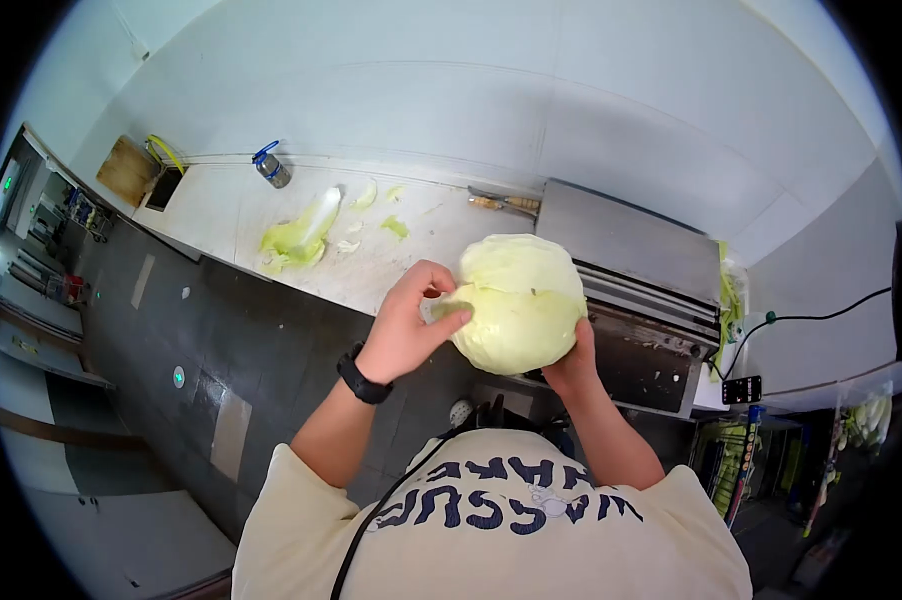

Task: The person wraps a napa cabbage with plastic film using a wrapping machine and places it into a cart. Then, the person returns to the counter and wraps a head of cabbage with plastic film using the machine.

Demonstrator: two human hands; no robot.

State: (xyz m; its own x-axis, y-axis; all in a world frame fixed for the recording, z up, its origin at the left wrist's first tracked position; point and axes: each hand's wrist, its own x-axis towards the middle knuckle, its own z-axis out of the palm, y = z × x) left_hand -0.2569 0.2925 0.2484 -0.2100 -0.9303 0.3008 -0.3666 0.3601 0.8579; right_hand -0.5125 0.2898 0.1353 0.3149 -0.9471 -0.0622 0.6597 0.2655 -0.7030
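Observation:
A large pale green cabbage (526, 325) is held up in front of my chest, over the counter's front edge. My right hand (573, 362) supports it from below on the right, with most of the fingers hidden behind it. At the cabbage's left side, my left hand (416, 315) pinches the edge of an outer cabbage leaf (453, 302) between thumb and fingers. That leaf is lifted a little and still joined to the head. Loose cabbage leaves (306, 232) and small scraps lie on the counter to the left.
The white counter (241, 220) runs along the wall, with a blue-topped bottle (271, 168) at the back. Wooden-handled tools (503, 203) lie beside a stainless steel machine (631, 245) on the right. Racks with vegetables (736, 460) stand at the lower right.

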